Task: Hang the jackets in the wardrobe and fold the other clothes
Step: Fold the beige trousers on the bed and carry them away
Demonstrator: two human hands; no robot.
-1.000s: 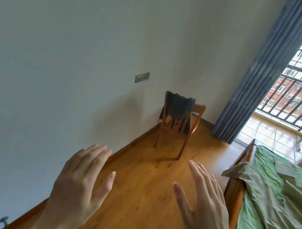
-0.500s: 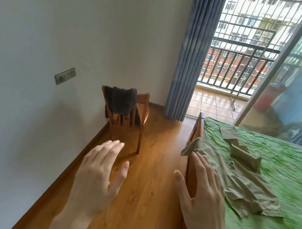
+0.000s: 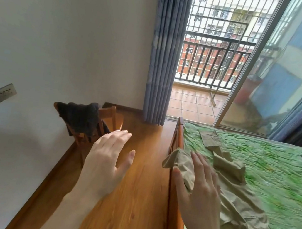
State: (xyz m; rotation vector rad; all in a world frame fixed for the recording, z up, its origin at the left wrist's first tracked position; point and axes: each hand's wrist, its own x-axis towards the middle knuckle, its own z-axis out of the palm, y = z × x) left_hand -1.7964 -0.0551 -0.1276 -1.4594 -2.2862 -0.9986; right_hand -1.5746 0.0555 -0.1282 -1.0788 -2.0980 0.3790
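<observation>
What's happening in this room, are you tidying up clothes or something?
Yes. A person stands beside the bed, both hands out and open, holding nothing. The right hand is over the khaki garment that lies crumpled on the green sheet; the left hand is over the wooden floor. A dark garment hangs on the chair. Nothing is folded yet.
</observation>
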